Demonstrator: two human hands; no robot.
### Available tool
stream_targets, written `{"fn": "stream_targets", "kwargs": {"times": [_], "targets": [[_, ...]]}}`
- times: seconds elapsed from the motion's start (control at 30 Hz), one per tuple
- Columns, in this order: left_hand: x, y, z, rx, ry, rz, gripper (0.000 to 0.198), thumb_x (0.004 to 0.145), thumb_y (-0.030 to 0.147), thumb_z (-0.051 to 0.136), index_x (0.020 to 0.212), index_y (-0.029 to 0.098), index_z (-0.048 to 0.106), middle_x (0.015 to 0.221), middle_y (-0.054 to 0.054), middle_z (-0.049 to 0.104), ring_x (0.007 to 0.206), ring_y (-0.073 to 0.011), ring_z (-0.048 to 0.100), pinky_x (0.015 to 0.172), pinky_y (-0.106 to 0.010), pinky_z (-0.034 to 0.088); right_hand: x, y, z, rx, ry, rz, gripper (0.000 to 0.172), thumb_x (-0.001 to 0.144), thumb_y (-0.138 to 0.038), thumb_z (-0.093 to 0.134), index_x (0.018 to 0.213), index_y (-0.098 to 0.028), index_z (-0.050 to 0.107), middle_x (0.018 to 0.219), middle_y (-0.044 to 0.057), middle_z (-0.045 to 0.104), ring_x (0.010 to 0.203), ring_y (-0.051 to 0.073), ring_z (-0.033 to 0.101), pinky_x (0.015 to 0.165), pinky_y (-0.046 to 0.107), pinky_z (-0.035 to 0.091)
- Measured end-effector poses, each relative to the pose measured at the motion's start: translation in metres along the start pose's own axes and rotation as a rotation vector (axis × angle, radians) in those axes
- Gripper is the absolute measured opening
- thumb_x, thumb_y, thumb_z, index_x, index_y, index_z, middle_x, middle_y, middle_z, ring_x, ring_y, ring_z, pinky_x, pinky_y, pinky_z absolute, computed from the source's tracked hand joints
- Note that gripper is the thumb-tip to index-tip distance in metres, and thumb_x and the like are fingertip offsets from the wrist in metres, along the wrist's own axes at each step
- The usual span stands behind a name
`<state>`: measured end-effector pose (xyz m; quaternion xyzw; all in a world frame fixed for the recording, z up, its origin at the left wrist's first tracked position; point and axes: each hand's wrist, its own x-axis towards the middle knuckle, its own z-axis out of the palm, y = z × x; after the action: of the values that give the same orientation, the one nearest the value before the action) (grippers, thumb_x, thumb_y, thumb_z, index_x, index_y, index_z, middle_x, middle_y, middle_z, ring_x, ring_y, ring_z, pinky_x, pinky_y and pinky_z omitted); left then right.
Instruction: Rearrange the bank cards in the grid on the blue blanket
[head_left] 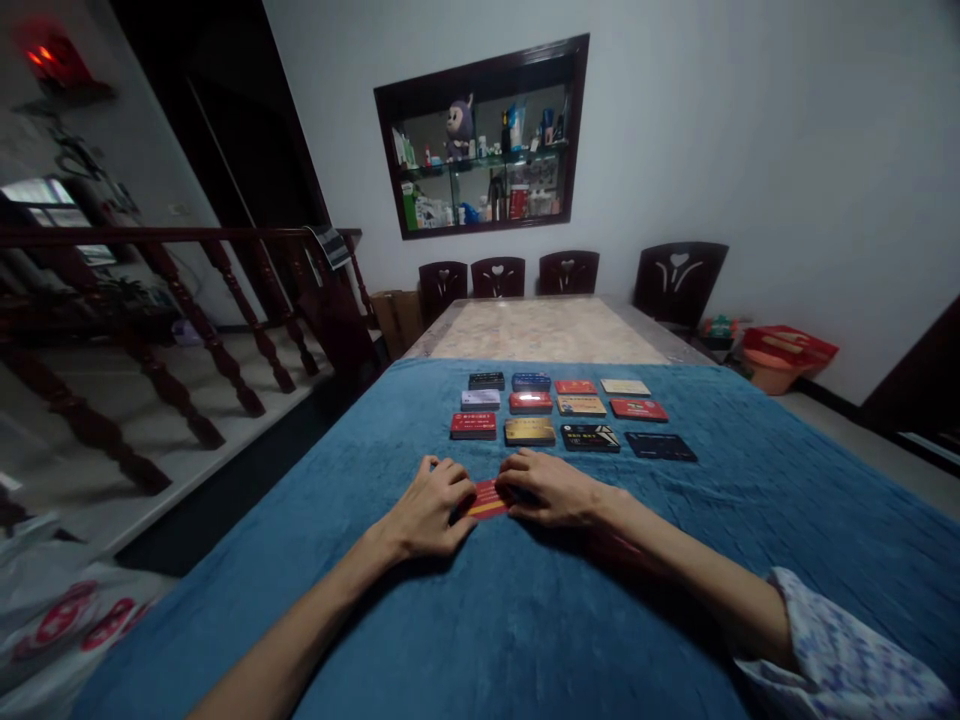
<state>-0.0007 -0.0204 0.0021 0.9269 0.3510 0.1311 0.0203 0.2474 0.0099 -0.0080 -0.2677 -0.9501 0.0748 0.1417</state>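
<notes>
A red card (488, 500) with a yellow stripe lies on the blue cloth between my hands; whether it is one card or a stack is hidden. My left hand (436, 508) closes on its left end, thumb at the near edge and fingers curled at the far side. From the right, my right hand (551, 488) grips the other end with bent fingers. Just beyond my fingers are three rows of card stacks, among them a red stack (474, 427), a gold stack (529, 432), a black stack (591, 438) and a dark blue stack (661, 446).
The blue cloth (360, 600) covers the near part of a long table (525, 330). Dark chairs (570, 273) stand at its far end and right side. Left is a wooden railing (217, 330); a plastic bag (67, 620) sits at lower left. Under my right forearm something reddish shows.
</notes>
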Motion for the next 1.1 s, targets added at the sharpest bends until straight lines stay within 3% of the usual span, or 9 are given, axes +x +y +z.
{"fn": "stream_targets", "kwargs": {"times": [0.2,0.47,0.63,0.8,1.1], "targets": [[-0.001,0.001,-0.002,-0.019,-0.055,0.002,0.012,0.081,0.022,0.062,0.092,0.018,0.062,0.101,-0.007,0.063,0.094,-0.0218,0.055,0.090,-0.041,0.036,-0.001,-0.001,0.001,-0.048,0.001,-0.031,0.023,0.089,-0.033,0.062,0.104,-0.017,0.068,0.105,0.011,0.064,0.090,0.021,0.055,0.079,0.035,0.045],[0.000,-0.003,-0.004,0.003,-0.064,0.076,0.004,0.082,0.020,0.058,0.083,0.017,0.061,0.087,-0.004,0.064,0.083,-0.0184,0.054,0.083,-0.035,0.037,-0.001,-0.005,0.004,-0.140,0.036,-0.164,0.019,0.091,-0.028,0.055,0.096,-0.015,0.068,0.089,0.010,0.066,0.079,0.018,0.056,0.073,0.032,0.043],[0.000,-0.008,-0.005,-0.045,-0.024,0.100,0.015,0.089,0.018,0.051,0.087,0.017,0.066,0.084,-0.004,0.065,0.082,-0.0176,0.057,0.081,-0.034,0.041,-0.001,-0.006,0.005,-0.214,0.100,-0.197,0.027,0.098,-0.022,0.043,0.093,-0.015,0.069,0.080,0.009,0.068,0.071,0.017,0.055,0.069,0.031,0.041],[0.000,-0.019,-0.001,-0.161,0.098,0.086,0.025,0.097,0.020,0.045,0.098,0.018,0.070,0.091,-0.007,0.070,0.086,-0.0179,0.061,0.081,-0.033,0.048,-0.001,-0.002,0.008,-0.154,0.172,-0.116,0.039,0.103,-0.024,0.032,0.098,-0.017,0.069,0.080,0.008,0.068,0.069,0.016,0.057,0.066,0.030,0.044],[0.007,-0.036,0.017,-0.239,0.264,-0.007,0.036,0.089,0.006,0.049,0.115,0.019,0.069,0.096,-0.006,0.074,0.088,-0.0174,0.066,0.084,-0.034,0.053,0.001,0.006,0.023,0.054,0.340,0.118,0.027,0.101,-0.021,0.037,0.115,-0.017,0.060,0.097,0.011,0.072,0.083,0.018,0.066,0.074,0.031,0.050]]}}
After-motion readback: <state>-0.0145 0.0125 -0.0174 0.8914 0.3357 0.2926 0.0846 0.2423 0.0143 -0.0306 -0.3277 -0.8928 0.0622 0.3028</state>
